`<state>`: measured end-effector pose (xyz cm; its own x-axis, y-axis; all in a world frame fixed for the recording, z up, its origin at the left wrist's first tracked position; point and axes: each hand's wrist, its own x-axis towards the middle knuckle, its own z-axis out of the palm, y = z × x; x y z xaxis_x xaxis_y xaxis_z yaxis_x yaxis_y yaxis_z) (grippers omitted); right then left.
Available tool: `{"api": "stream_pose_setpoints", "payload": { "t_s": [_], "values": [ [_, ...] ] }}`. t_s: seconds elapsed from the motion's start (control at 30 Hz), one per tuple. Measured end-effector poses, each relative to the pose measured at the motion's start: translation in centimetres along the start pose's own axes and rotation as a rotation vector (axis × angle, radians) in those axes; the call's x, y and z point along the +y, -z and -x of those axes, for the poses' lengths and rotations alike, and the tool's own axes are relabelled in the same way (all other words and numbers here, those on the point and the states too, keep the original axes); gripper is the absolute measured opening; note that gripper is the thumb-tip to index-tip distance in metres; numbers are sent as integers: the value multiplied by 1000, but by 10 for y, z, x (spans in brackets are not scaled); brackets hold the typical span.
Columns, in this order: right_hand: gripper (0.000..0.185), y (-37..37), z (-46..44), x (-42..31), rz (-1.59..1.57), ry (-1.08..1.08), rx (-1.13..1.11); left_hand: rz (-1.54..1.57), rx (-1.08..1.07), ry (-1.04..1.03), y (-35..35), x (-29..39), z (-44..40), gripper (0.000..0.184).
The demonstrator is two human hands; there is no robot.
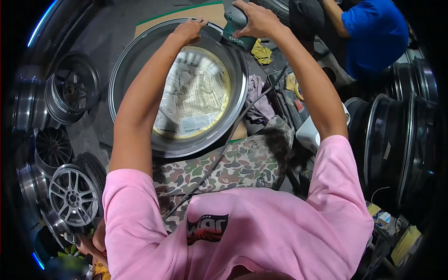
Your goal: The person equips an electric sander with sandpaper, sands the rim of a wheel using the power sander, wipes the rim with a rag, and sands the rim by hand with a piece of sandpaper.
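A large wheel rim (120, 79) lies in front of my knees, its inside facing up. Newspaper (198, 93) edged with yellow tape covers the middle of it. My left hand (189, 31) is closed on the far lip of the rim. A green and grey power sander (237, 29) marked DCA is in the grasp of my right hand (257, 19), at the far right edge of the rim. Its underside is hidden, so I cannot tell how it meets the metal. A dark power cord (228, 140) runs across my lap and past the rim's right side.
Several wheels (73, 196) stand at left, and more rims (385, 144) are stacked at right. A person in a blue shirt (377, 35) sits at upper right. Yellow cloth (261, 51) and a purple rag (259, 100) lie beside the rim. Another person's arm (91, 249) shows at lower left.
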<state>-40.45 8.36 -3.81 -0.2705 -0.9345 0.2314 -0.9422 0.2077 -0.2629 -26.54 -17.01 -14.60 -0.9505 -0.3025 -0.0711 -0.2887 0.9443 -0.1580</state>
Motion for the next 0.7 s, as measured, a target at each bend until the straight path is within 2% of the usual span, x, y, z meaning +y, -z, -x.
{"api": "stream_pose_setpoints", "payload": {
  "t_s": [0.03, 0.07, 0.17, 0.27, 0.43, 0.53, 0.63, 0.7],
  "values": [
    [88, 1, -1, -4, 23, -23, -36, 3, -32, 6, 4, 0, 1, 77],
    [95, -33, 5, 20, 112, 39, 82, -8, -25, 3, 4, -3, 0, 80],
    [95, -13, 55, 1, 77, -54, -38, -9, 1, -12, -6, -2, -2, 87],
    [91, -2, 84, -4, 85, -17, -51, 9, 43, -28, -13, -4, -4, 89],
    [92, -2, 36, -2, 149, 52, -33, 25, 1, -9, -19, -12, -15, 90],
    [88, -1, 17, -17, 51, -7, 11, -7, -76, 21, -2, -3, -6, 76],
    [89, -11, 35, -7, -3, 17, 145, 4, -27, 74, -29, -5, -23, 75],
    [92, -36, 69, 12, -38, -48, 217, -10, 117, -29, -34, -13, -15, 61]
  ]
}}
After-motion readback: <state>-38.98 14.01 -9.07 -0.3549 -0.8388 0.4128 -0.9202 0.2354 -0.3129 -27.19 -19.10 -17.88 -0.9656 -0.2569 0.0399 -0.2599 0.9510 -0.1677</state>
